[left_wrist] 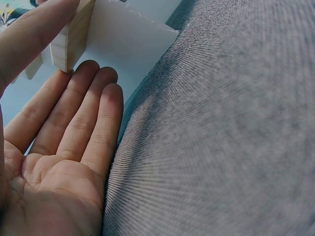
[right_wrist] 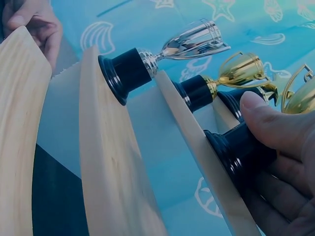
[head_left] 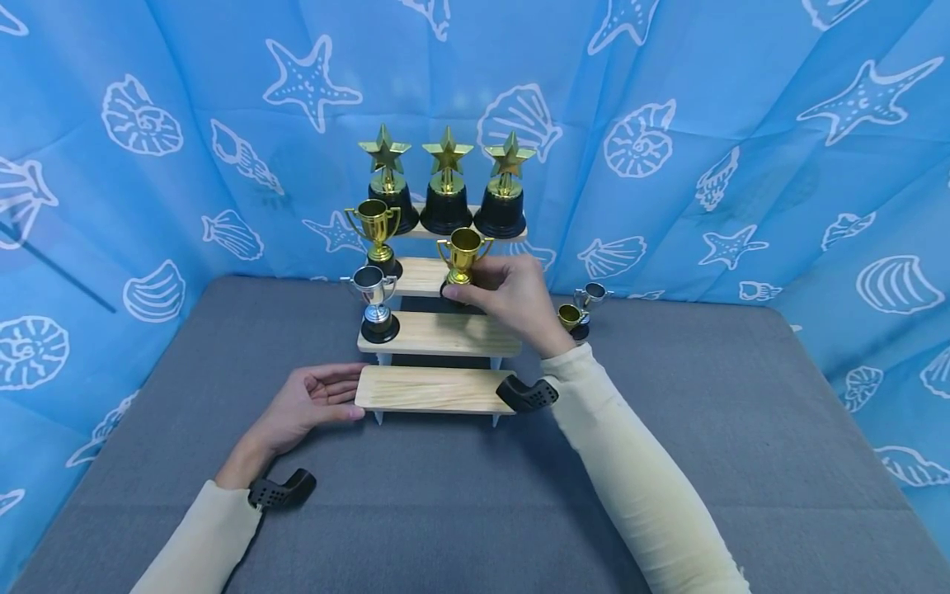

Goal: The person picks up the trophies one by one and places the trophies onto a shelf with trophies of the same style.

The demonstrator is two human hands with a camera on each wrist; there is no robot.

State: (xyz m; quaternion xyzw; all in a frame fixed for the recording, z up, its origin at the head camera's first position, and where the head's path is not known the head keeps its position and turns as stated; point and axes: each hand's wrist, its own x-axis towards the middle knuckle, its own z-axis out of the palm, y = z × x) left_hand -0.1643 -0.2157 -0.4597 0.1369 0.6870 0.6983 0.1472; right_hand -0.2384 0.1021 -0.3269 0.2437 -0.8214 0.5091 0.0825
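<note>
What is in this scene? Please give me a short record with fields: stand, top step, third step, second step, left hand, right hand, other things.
stand: wooden step stand on grey cloth
top step: three star trophies
third step: gold cup at left; second gold cup by right hand
second step: silver cup at left end
left hand: open, fingers against the lowest step's left end
right hand: grips second gold cup's black base
other things: two small cups on cloth, right of stand
</note>
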